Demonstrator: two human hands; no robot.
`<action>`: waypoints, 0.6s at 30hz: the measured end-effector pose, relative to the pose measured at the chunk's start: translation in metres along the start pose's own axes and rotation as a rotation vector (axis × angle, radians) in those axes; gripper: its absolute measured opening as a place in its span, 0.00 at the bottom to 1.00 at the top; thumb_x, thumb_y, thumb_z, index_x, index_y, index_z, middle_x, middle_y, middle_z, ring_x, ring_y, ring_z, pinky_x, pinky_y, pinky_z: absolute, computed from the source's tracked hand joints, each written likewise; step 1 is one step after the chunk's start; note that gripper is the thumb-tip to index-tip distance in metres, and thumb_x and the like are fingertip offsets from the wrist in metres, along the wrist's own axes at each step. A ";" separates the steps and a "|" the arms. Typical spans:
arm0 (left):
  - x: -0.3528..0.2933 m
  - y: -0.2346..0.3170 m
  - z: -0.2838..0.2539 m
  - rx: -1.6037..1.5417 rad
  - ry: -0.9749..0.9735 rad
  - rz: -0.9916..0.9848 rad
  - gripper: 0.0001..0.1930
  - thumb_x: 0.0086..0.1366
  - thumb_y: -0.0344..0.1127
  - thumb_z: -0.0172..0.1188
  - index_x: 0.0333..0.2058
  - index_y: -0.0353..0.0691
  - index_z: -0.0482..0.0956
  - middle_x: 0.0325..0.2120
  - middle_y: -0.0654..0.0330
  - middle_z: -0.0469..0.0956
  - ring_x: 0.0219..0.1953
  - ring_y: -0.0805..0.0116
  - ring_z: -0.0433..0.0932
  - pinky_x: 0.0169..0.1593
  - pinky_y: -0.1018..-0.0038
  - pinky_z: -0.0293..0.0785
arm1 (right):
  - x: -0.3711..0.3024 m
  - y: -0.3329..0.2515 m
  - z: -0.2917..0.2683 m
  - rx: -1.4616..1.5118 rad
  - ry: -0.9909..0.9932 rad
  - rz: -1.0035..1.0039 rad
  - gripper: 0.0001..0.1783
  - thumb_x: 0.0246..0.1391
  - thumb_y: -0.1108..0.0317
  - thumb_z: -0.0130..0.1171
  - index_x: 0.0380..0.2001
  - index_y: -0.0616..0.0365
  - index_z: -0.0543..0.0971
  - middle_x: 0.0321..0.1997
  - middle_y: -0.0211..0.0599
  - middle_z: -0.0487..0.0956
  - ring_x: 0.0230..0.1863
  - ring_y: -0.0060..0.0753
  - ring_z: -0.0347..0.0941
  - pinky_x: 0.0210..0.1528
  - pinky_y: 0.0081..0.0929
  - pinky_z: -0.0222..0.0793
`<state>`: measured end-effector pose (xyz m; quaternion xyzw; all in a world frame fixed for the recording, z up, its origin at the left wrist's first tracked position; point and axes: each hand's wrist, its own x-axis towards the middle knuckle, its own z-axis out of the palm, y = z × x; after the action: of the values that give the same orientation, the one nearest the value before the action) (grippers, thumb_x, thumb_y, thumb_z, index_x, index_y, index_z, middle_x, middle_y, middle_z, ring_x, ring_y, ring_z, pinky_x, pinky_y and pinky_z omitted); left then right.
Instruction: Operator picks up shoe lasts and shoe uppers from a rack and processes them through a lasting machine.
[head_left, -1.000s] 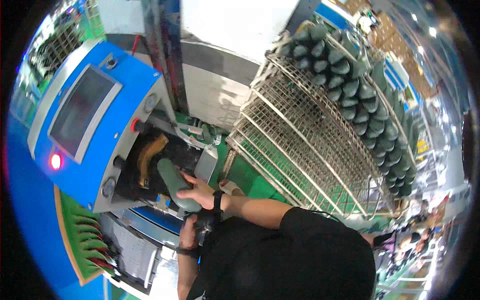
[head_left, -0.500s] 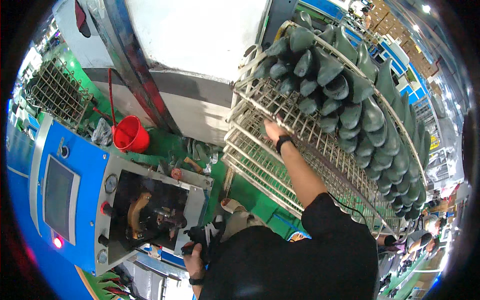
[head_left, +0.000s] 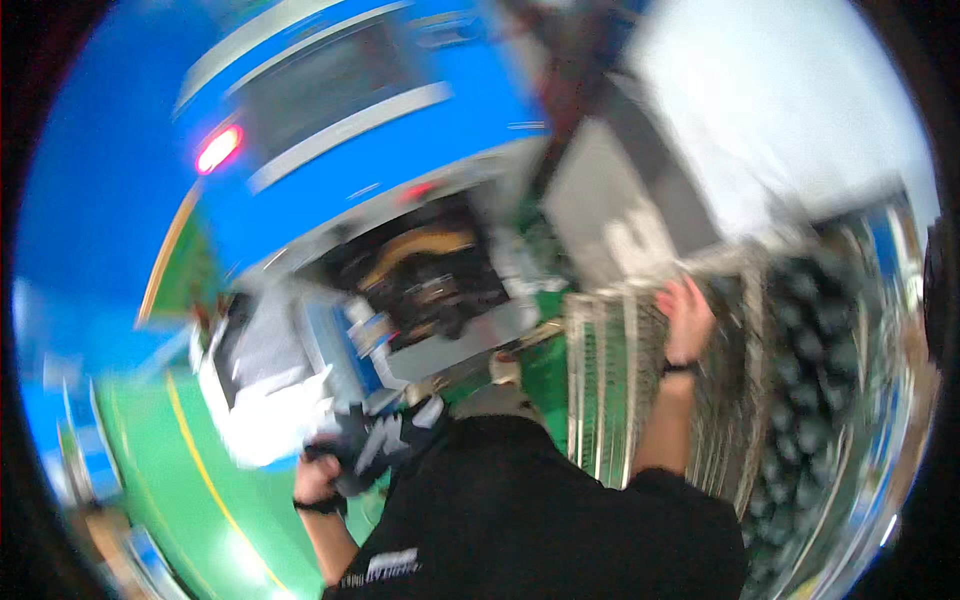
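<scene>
My left hand (head_left: 318, 478), at the lower left, is closed on a dark shoe upper (head_left: 385, 445) with white markings, held beside my body. The picture is blurred, so its details are lost. On the right, my right hand (head_left: 687, 318) reaches out with its fingers apart over the pale wire shelves of a rack (head_left: 632, 385). Nothing shows in that hand, and I cannot tell whether it touches the bars. Rows of dark green shoe lasts (head_left: 805, 370) stand along the rack's far right side, smeared by motion.
Ahead stands a blue machine (head_left: 470, 95) with a screen, a glowing red light (head_left: 219, 149) and a dark open bay (head_left: 425, 275). A white bag or cloth (head_left: 275, 415) lies left of the bay. A white panel (head_left: 760, 110) rises behind the rack. The floor (head_left: 200, 500) is green.
My view has swung left, so the machine now fills the upper middle and the rack sits at the right. The shoe upper remains in my left hand. The red bucket has left the view.
</scene>
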<state>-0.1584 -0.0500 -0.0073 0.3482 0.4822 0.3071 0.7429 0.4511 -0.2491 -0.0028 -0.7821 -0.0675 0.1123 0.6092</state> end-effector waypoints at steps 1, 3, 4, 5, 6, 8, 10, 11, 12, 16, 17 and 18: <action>-0.005 -0.015 -0.062 -0.111 0.071 0.072 0.22 0.59 0.36 0.66 0.51 0.34 0.78 0.41 0.56 0.80 0.41 0.64 0.80 0.47 0.66 0.79 | -0.028 -0.012 0.029 0.032 0.031 -0.003 0.27 0.67 0.66 0.63 0.64 0.72 0.75 0.46 0.45 0.87 0.41 0.30 0.84 0.45 0.28 0.81; -0.004 -0.019 -0.136 -0.134 0.233 0.221 0.16 0.62 0.33 0.66 0.48 0.35 0.79 0.45 0.53 0.81 0.47 0.63 0.80 0.52 0.65 0.78 | -0.076 -0.021 0.088 0.019 -0.137 -0.187 0.21 0.71 0.68 0.59 0.61 0.71 0.78 0.48 0.45 0.87 0.41 0.30 0.84 0.44 0.27 0.81; 0.001 -0.003 -0.145 -0.038 0.340 0.274 0.14 0.62 0.32 0.68 0.45 0.35 0.80 0.47 0.52 0.81 0.50 0.64 0.80 0.55 0.64 0.77 | -0.099 -0.032 0.115 0.000 -0.217 -0.338 0.18 0.72 0.70 0.56 0.59 0.72 0.79 0.49 0.47 0.87 0.41 0.30 0.84 0.45 0.29 0.81; 0.007 -0.026 -0.195 0.363 0.486 0.331 0.14 0.60 0.34 0.71 0.43 0.34 0.82 0.47 0.48 0.82 0.52 0.60 0.81 0.55 0.63 0.77 | -0.121 -0.051 0.154 0.010 -0.323 -0.498 0.18 0.72 0.72 0.55 0.58 0.72 0.79 0.50 0.49 0.86 0.43 0.33 0.85 0.46 0.31 0.82; 0.016 -0.039 -0.224 0.634 0.568 0.288 0.15 0.58 0.37 0.72 0.41 0.34 0.84 0.48 0.46 0.82 0.53 0.56 0.81 0.56 0.61 0.77 | -0.144 -0.068 0.185 0.018 -0.395 -0.668 0.17 0.72 0.73 0.54 0.58 0.73 0.78 0.51 0.51 0.86 0.44 0.36 0.85 0.48 0.33 0.82; 0.036 -0.058 -0.263 1.032 0.708 0.117 0.18 0.55 0.42 0.75 0.38 0.34 0.86 0.49 0.41 0.83 0.54 0.48 0.81 0.58 0.59 0.77 | -0.187 -0.118 0.260 0.089 -0.431 -1.168 0.17 0.71 0.77 0.50 0.58 0.74 0.77 0.56 0.58 0.83 0.51 0.45 0.85 0.51 0.35 0.82; 0.037 -0.084 -0.307 1.226 0.667 -0.169 0.22 0.55 0.48 0.74 0.41 0.38 0.88 0.48 0.43 0.84 0.54 0.45 0.80 0.59 0.57 0.76 | -0.225 -0.162 0.319 0.006 -0.483 -1.344 0.22 0.69 0.73 0.53 0.62 0.72 0.75 0.64 0.62 0.77 0.66 0.56 0.76 0.61 0.47 0.75; 0.038 -0.092 -0.323 1.351 0.613 -0.241 0.24 0.56 0.55 0.71 0.42 0.40 0.89 0.49 0.44 0.84 0.53 0.44 0.82 0.58 0.53 0.78 | -0.243 -0.187 0.349 -0.090 -0.441 -1.443 0.23 0.69 0.70 0.55 0.63 0.72 0.75 0.66 0.61 0.76 0.69 0.58 0.73 0.65 0.51 0.71; 0.041 -0.097 -0.332 1.378 0.628 -0.252 0.22 0.57 0.55 0.69 0.41 0.43 0.89 0.45 0.45 0.85 0.50 0.43 0.83 0.55 0.53 0.80 | -0.255 -0.202 0.379 -0.175 -0.384 -1.544 0.25 0.69 0.67 0.56 0.63 0.71 0.75 0.67 0.60 0.76 0.71 0.59 0.70 0.68 0.54 0.68; 0.100 0.040 -0.297 1.301 0.604 -0.321 0.24 0.58 0.52 0.69 0.50 0.47 0.86 0.43 0.45 0.86 0.49 0.41 0.84 0.55 0.52 0.80 | -0.267 -0.183 0.450 -0.592 -0.042 -1.579 0.30 0.66 0.52 0.60 0.63 0.63 0.77 0.68 0.53 0.77 0.70 0.55 0.71 0.71 0.51 0.58; 0.120 0.060 -0.308 1.277 0.591 -0.235 0.25 0.58 0.49 0.70 0.52 0.45 0.84 0.45 0.44 0.86 0.51 0.41 0.84 0.56 0.53 0.80 | -0.260 -0.172 0.455 -0.554 0.004 -1.591 0.30 0.66 0.52 0.60 0.62 0.63 0.78 0.67 0.53 0.77 0.69 0.55 0.73 0.70 0.51 0.59; 0.151 0.070 -0.329 1.212 0.615 -0.057 0.28 0.56 0.44 0.71 0.55 0.43 0.81 0.48 0.43 0.84 0.53 0.42 0.82 0.58 0.54 0.78 | -0.256 -0.165 0.458 -0.519 0.054 -1.598 0.29 0.66 0.52 0.60 0.61 0.62 0.78 0.67 0.54 0.77 0.67 0.56 0.74 0.70 0.51 0.60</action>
<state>-0.4207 0.1824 -0.1226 0.5869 0.7674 0.0480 0.2536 0.0911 0.1595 0.0745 -0.6166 -0.6103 -0.3908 0.3077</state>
